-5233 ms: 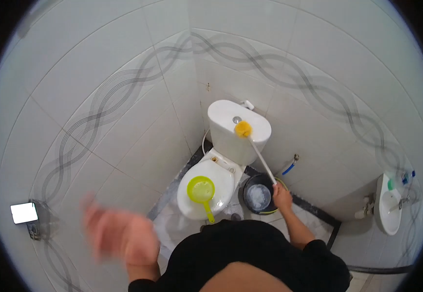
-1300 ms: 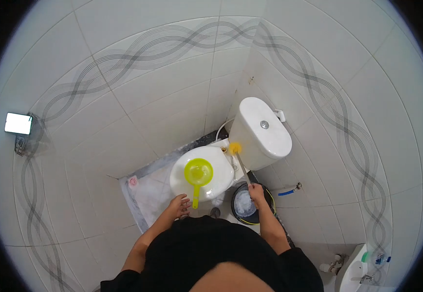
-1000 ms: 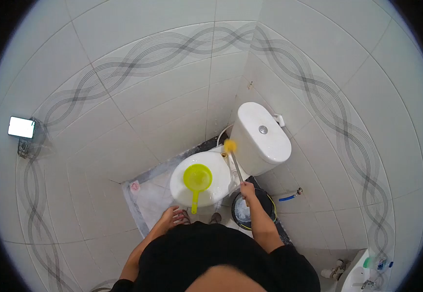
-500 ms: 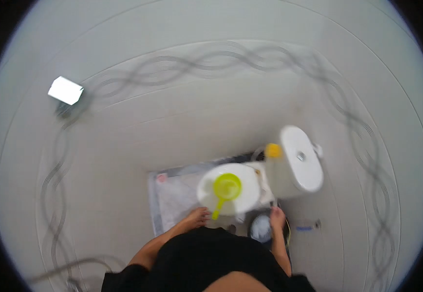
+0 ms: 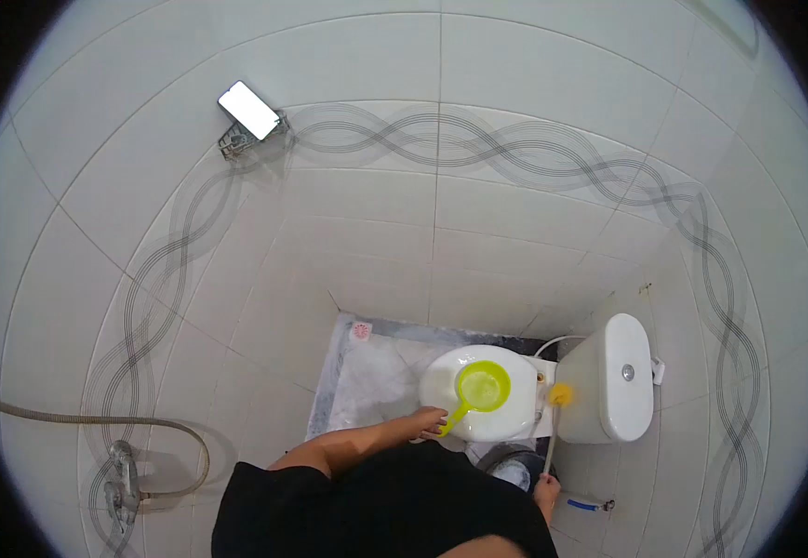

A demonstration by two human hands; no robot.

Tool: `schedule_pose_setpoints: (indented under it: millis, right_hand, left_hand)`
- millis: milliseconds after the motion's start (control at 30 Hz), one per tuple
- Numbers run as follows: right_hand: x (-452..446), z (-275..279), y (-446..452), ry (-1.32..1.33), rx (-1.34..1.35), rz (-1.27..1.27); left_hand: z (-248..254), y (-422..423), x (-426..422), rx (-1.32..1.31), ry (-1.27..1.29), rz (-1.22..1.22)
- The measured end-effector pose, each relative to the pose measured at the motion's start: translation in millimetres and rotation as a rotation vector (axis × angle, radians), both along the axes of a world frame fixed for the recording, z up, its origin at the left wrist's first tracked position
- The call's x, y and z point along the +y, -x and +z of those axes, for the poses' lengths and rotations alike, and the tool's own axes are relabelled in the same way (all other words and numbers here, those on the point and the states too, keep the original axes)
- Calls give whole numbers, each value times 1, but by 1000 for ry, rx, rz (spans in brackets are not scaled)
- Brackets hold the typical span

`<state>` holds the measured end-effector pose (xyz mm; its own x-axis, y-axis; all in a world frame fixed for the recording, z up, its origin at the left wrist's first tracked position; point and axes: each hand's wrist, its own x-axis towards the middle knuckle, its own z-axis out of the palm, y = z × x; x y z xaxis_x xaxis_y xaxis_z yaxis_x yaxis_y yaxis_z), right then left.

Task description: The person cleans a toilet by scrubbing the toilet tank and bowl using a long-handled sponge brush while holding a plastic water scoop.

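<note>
Below, right hand (image 5: 546,489) grips a brush (image 5: 560,397); outstretched left hand (image 5: 426,423) meets the dipper (image 5: 484,386), grip unclear.

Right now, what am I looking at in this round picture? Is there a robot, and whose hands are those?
There's no robot: these are a person's two bare hands. A camera worn on that person's head looks down, so the plain black shirt shows below. The right hand holds a long, pale-handled brush with a yellow head. The left hand is at the handle of a bright green, round dipper on the white oval toilet lid; how tight its grip is, I can't tell.
</note>
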<state>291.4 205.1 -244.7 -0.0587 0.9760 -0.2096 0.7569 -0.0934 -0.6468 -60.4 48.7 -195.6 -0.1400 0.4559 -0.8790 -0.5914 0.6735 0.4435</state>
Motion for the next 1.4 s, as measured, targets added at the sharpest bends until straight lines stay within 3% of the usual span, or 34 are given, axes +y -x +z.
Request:
schedule_pose_setpoints:
  millis: [67,167,267,367,433,500,567,633,733,833,867,1000,1067,1100,1167,1200,1267,1400]
  right_hand:
    - [12,-44,-14,79,-1,-29]
    - [2,30,18,-136,179,-17]
    - [2,38,30,-47,115,-42]
    - [12,20,32,156,-80,-7]
    - [17,-13,24,22,52,5]
    - [0,64,47,-162,74,-59]
    - [-3,82,46,-159,152,-63]
    - [-10,112,56,-136,28,-61]
    - [-20,170,65,-168,82,-195]
    - [14,114,40,-385,154,-311]
    - [22,126,37,-264,125,-262]
    - [41,148,47,-317,-79,-186]
    - [48,177,51,-162,-264,-104]
    - [55,159,54,-168,-263,-116]
    - [82,101,57,-478,46,-306]
    - [78,114,64,-484,45,-308]
    - [64,151,87,-179,-251,-93]
    - [81,151,99,-222,-171,-21]
  left_hand:
    - [-3,-7,-4,8,28,-5]
    - [6,-2,-3,11,-51,-45]
    - [4,1,-5,-7,-21,-37]
    - [-2,-1,-5,-28,6,-31]
    - [4,3,-4,-18,-56,-57]
    - [12,6,-9,-44,-109,-15]
    - [20,15,-8,-135,38,-89]
    - [9,18,-15,-112,-56,-39]
    - [15,16,-15,-51,-82,-30]
    - [13,20,-10,-106,-53,-39]
    - [13,20,-8,-104,-56,-57]
    - [15,9,8,-69,-70,-191]
    - [18,4,16,-73,-90,-251]
    - [22,1,20,-55,-87,-287]
    - [25,-1,24,-39,-91,-323]
    - [25,-2,24,-50,-89,-317]
    - [24,3,22,-53,-84,-316]
    - [8,16,41,-177,-119,-257]
